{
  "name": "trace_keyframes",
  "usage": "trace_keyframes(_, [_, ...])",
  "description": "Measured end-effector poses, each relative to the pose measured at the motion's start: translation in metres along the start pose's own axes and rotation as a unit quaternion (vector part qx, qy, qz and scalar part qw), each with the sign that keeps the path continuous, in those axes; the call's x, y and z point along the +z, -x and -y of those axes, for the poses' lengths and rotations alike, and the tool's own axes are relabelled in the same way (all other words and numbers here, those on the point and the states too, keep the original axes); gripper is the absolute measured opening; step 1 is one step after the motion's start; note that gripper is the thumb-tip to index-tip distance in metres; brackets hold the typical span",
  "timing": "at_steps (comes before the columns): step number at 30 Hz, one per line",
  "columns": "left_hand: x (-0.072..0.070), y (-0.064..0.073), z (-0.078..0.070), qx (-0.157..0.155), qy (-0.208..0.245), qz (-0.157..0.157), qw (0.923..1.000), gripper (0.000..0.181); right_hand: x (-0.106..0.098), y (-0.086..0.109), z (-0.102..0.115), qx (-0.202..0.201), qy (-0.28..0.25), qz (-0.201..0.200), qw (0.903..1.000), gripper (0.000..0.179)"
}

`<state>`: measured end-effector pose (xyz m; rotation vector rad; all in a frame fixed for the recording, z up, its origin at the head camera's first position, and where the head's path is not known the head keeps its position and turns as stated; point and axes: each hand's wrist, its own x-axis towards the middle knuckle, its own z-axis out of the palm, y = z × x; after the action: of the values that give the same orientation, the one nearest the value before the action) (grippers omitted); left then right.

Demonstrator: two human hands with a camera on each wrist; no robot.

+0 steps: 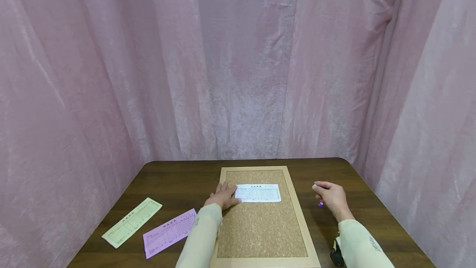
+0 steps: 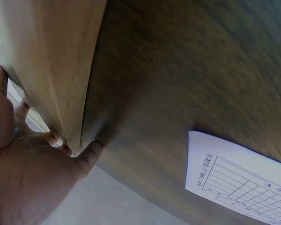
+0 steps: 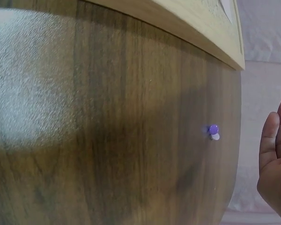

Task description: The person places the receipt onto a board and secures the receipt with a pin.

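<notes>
A white printed slip [image 1: 258, 193] lies across the upper part of a wood-framed cork board [image 1: 262, 230]. My left hand [image 1: 223, 197] rests at the board's left side with spread fingers, its fingertips right at the slip's left end. In the left wrist view, the left hand [image 2: 37, 164] is against the wooden frame [image 2: 61, 61]. To the right of the board, my right hand [image 1: 332, 197] pinches a small pale push pin [image 1: 315, 185] between thumb and index finger. Beneath it, a purple push pin [image 3: 213, 129] and a white one [image 3: 215, 137] sit on the table.
Left of the board lie a purple slip [image 1: 169, 233] and a yellow-green slip [image 1: 132, 222] on the dark wooden table [image 1: 178, 177]. A black object [image 1: 336, 254] shows beside the right sleeve. Pink curtains [image 1: 238, 73] hang behind and on both sides.
</notes>
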<state>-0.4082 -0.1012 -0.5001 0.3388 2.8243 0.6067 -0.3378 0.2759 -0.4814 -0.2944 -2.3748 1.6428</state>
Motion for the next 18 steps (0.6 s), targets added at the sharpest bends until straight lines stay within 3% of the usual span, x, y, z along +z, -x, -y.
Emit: trace_keyframes(18, [-0.001,0.002,-0.003,0.004,0.005,-0.002,1.0000,0.064,0.016,-0.006,0.014,-0.023,0.033,0.021,0.9990,0.031])
